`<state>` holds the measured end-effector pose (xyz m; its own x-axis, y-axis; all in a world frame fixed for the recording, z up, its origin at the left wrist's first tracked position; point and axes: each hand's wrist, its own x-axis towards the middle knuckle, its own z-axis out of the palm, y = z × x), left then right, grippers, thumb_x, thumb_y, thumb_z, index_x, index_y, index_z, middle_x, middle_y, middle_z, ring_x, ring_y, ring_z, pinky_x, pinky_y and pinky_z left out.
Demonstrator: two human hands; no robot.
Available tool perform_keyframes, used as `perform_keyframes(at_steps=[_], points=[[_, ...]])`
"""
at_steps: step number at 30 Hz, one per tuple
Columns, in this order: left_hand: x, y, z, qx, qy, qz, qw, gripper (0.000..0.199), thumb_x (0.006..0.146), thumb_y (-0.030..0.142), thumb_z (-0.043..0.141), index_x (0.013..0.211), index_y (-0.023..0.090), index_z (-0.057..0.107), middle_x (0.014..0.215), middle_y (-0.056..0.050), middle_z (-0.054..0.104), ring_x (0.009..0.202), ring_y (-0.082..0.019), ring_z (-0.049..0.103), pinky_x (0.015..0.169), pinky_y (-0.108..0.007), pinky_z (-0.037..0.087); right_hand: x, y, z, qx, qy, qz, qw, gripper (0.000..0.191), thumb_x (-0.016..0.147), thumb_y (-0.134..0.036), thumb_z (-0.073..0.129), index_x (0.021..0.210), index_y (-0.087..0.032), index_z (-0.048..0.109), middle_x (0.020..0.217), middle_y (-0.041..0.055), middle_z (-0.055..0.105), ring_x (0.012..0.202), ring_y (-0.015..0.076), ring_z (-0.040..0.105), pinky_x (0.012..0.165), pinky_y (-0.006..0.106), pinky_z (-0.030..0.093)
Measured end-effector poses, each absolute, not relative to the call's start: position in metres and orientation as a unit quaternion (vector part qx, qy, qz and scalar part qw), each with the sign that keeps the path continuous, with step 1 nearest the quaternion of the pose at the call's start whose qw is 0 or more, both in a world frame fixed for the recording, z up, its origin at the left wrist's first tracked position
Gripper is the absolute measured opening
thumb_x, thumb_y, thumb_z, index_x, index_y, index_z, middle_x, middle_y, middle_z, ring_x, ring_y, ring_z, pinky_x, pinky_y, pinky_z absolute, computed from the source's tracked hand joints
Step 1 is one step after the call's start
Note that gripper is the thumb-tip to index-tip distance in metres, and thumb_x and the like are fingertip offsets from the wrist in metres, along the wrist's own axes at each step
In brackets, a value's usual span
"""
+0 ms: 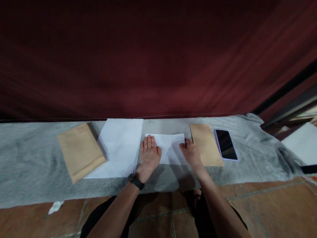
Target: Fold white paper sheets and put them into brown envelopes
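Both forearms reach in from the near side of the sheet, the left wrist wearing a watch (136, 182). Left hand (149, 157): palm down, fingers straight and pointing away, thumb out to the right; grasps nothing, lies flat over the sheet's left end, presumably to pin it. Right hand (191, 151): fingers curled, at the sheet's right edge, probably steadying or creasing it; cannot tell whether it pinches the paper. White sheet (170, 146) lies crosswise between the hands on the cloth-covered bench (31, 174). Left of the sheet, just beside: paper stack (119, 141), presumably kept within reach; brown packet (79, 149) farther left, overlapping the stack. Right of the sheet: brown envelope (207, 145), then phone (226, 144), apparently set aside from the working spot. Beyond the sheet: dark red curtain (152, 59).
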<state>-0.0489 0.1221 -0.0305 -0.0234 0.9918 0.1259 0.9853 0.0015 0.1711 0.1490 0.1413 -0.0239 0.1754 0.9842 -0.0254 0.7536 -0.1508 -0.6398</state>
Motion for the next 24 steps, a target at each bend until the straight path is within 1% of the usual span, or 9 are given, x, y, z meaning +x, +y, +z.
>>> perform_keyframes(at_steps=[2,5,8,10,12,15,17,19,24], points=[[-0.048,0.121,-0.025,0.710,0.694,0.117,0.036,0.061,0.097,0.026,0.040,0.152,0.000,0.037,0.160,-0.025,0.034,0.152,-0.033,0.027,0.124,-0.050,0.023,0.152,0.144,-0.020,-0.702,-0.581,0.285,0.299,0.031,0.089,-0.028,0.056,0.115,-0.015,0.067,0.088,0.0083,0.075,0.081,0.0220,0.070,0.070,0.029,0.052],[-0.043,0.113,-0.011,0.774,0.610,0.144,0.091,0.069,0.100,0.042,0.043,0.158,0.008,0.026,0.165,-0.020,0.025,0.154,-0.030,0.020,0.124,-0.050,0.022,0.157,0.147,-0.005,-0.606,-0.505,0.447,0.422,0.033,0.083,-0.040,0.063,0.105,-0.017,0.069,0.081,0.0032,0.073,0.070,0.0189,0.067,0.062,0.027,0.051],[-0.034,0.099,0.002,0.832,0.515,0.166,0.121,0.086,0.095,0.055,0.051,0.161,0.015,0.013,0.167,-0.017,0.018,0.156,-0.028,0.016,0.125,-0.052,0.020,0.159,0.143,0.014,-0.497,-0.410,0.553,0.529,0.040,0.074,-0.048,0.072,0.102,-0.020,0.068,0.085,0.0011,0.073,0.071,0.0179,0.066,0.063,0.027,0.052],[-0.028,0.091,0.006,0.833,0.508,0.184,0.122,0.088,0.094,0.052,0.055,0.161,0.015,0.011,0.167,-0.017,0.018,0.155,-0.030,0.019,0.124,-0.054,0.021,0.158,0.138,0.024,-0.479,-0.372,0.567,0.558,0.042,0.071,-0.050,0.075,0.101,-0.021,0.067,0.087,0.0009,0.074,0.074,0.0188,0.067,0.066,0.028,0.054],[-0.025,0.086,0.007,0.815,0.521,0.216,0.133,0.076,0.097,0.037,0.051,0.161,0.015,0.016,0.166,-0.016,0.024,0.153,-0.028,0.025,0.124,-0.050,0.025,0.155,0.136,0.030,-0.482,-0.377,0.563,0.555,0.045,0.075,-0.053,0.072,0.104,-0.020,0.067,0.091,0.0030,0.075,0.079,0.0209,0.068,0.069,0.029,0.055],[-0.025,0.088,0.008,0.746,0.550,0.313,0.208,0.059,0.099,0.021,0.035,0.157,0.016,0.031,0.160,-0.010,0.041,0.146,-0.022,0.040,0.122,-0.040,0.033,0.152,0.136,0.030,-0.482,-0.422,0.541,0.545,0.053,0.088,-0.062,0.051,0.114,-0.019,0.065,0.106,0.0086,0.074,0.094,0.0237,0.070,0.078,0.033,0.056],[-0.027,0.093,0.008,0.639,0.588,0.402,0.291,0.052,0.103,0.026,0.028,0.151,0.015,0.043,0.150,-0.010,0.054,0.140,-0.022,0.049,0.119,-0.038,0.039,0.152,0.138,0.023,-0.485,-0.434,0.530,0.544,0.056,0.094,-0.062,0.040,0.121,-0.018,0.063,0.115,0.0109,0.072,0.101,0.0239,0.069,0.084,0.035,0.057],[-0.029,0.098,0.009,0.511,0.608,0.484,0.369,0.056,0.106,0.039,0.023,0.146,0.012,0.051,0.142,-0.012,0.061,0.135,-0.025,0.054,0.116,-0.041,0.043,0.150,0.138,0.013,-0.510,-0.432,0.519,0.533,0.055,0.094,-0.060,0.042,0.124,-0.018,0.061,0.120,0.0119,0.071,0.103,0.0236,0.070,0.086,0.035,0.057],[-0.023,0.101,0.002,0.355,0.524,0.584,0.508,0.068,0.105,0.057,0.020,0.144,0.010,0.051,0.144,-0.014,0.059,0.131,-0.025,0.058,0.109,-0.039,0.050,0.139,0.130,-0.011,-0.508,-0.438,0.576,0.467,0.053,0.092,-0.059,0.053,0.120,-0.016,0.064,0.109,0.0112,0.075,0.093,0.0246,0.072,0.078,0.036,0.059]])
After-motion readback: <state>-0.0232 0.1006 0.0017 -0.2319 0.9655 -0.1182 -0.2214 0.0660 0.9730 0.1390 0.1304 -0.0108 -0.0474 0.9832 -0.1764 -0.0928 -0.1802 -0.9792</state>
